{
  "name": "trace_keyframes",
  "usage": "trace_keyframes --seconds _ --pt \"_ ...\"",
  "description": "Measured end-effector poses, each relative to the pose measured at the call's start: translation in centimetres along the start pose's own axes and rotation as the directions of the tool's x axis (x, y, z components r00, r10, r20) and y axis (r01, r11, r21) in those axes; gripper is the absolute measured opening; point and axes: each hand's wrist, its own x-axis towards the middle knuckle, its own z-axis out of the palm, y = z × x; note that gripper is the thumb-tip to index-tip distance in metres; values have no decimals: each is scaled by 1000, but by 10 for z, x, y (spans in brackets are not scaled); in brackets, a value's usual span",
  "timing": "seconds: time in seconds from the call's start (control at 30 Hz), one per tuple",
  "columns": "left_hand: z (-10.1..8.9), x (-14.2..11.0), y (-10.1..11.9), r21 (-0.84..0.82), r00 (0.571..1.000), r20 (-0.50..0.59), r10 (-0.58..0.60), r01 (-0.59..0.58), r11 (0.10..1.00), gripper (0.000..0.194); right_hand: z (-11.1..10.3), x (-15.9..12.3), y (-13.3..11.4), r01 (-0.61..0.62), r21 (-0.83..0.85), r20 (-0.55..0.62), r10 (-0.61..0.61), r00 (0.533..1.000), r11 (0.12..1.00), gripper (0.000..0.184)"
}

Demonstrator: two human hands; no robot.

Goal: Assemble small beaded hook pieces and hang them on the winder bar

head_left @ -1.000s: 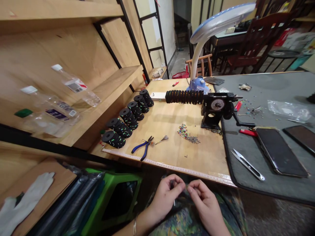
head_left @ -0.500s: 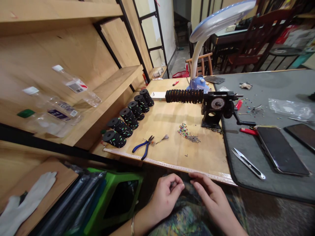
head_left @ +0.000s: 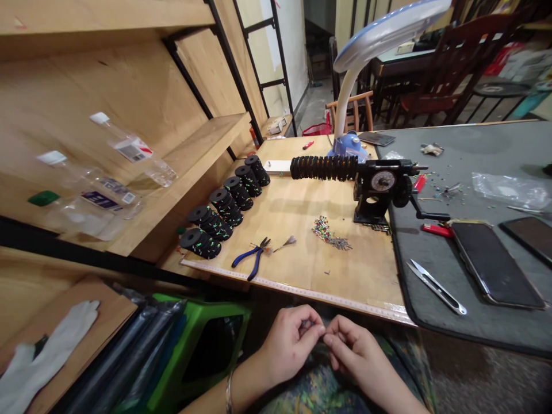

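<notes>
Over my lap, just in front of the table edge, my left hand (head_left: 294, 344) is closed with thumb and forefinger pinched. My right hand (head_left: 352, 349) is closed too, its fingertips meeting those of the left. Whatever is between the fingers is too small to make out. On the wooden table ahead lies a pile of small coloured beads (head_left: 321, 229) beside thin metal pieces (head_left: 340, 244). Blue-handled pliers (head_left: 254, 259) rest to the left, near a small feathery tuft (head_left: 291, 240).
Black spools (head_left: 224, 207) line the table's left side. A hand-cranked winder (head_left: 377, 187) carries a row of black discs (head_left: 323, 168). On the grey mat (head_left: 474, 144) lie thread snips (head_left: 435, 287) and a phone (head_left: 495, 261). A lamp (head_left: 345, 103) stands behind; a measuring tape (head_left: 297, 290) edges the table.
My right hand has moved left and its fingers have closed, bringing its fingertips against my left hand's. The left hand has barely moved.
</notes>
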Motion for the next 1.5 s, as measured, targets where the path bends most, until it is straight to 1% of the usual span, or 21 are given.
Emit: trace_keyframes --seconds 0.07,0.1,0.13,0.17,0.23,0.27,0.33,0.37,0.43,0.6,0.7,0.87,1.0,1.17,1.3,1.5 --pt "1 1 -1 -60 999 12 -34 35 998 10 0 0 3 41 -58 -36 -44 998 997 29" --pt "2 2 -2 -102 998 18 -53 55 993 5 0 1 5 48 -54 -57 -52 997 997 30" --pt "2 2 -3 -152 997 28 -74 77 985 7 0 2 8 44 -26 -82 -46 996 999 31" --pt "2 2 -4 -215 995 44 -94 102 971 16 -1 3 10 32 17 -112 -30 993 999 33" --pt "2 1 -7 -367 986 98 -133 160 916 33 -2 5 15 6 104 -177 13 984 995 38" --pt "2 1 -9 -440 981 127 -147 189 878 36 -2 5 17 -1 132 -211 29 977 991 40" --pt "3 0 -13 -545 973 158 -171 230 806 31 -3 6 19 -3 151 -266 43 963 988 44" --pt "4 0 -15 -570 971 161 -179 240 786 28 -3 5 19 -1 154 -285 46 957 988 45" --pt "6 1 -18 -573 970 154 -187 242 783 24 -3 4 18 2 159 -300 47 953 987 47" --pt "13 5 -20 -538 960 133 -245 278 796 30 0 1 14 7 163 -301 43 952 987 49" --pt "16 5 -19 -539 955 123 -269 292 790 29 0 2 14 18 157 -319 34 947 987 49" --pt "22 3 -18 -551 957 148 -249 289 783 29 -2 8 13 34 135 -344 15 939 990 48" --pt "24 2 -17 -556 958 171 -232 288 780 30 -3 10 10 23 144 -314 24 949 989 48" --pt "22 2 -15 -536 965 150 -215 263 803 30 -2 10 12 -9 179 -269 58 961 984 47" --pt "23 2 -12 -499 972 125 -201 236 834 27 0 11 13 -23 190 -269 74 960 981 44" --pt "25 2 -15 -533 971 139 -194 239 812 27 3 11 12 -20 207 -287 80 955 978 43"
